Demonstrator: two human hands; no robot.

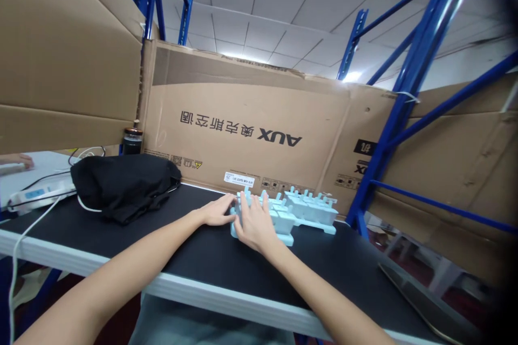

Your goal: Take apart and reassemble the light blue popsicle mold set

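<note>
A light-blue ice-pop mold (284, 222) with several upright handles along its top stands on the black tabletop. At its left end is my left hand (218, 211), fingers bent against the edge of the mold. My right hand (257, 223) reaches over the front and top of the same mold, thumb on the near left side and fingers among the handles. It hides much of the mold's left half, and both sets of fingertips are partly covered. A second light-blue mold (313, 213) of the same kind stands just behind and to the right, untouched.
A black cloth bundle (125, 183) lies left on the black tabletop (202, 259), near a white power strip (42, 194) and cables. A dark-lidded jar (133, 141) stands behind. Cardboard (243, 113) and blue rack posts (388, 135) enclose the table. Another person's hand (18, 159) shows far left.
</note>
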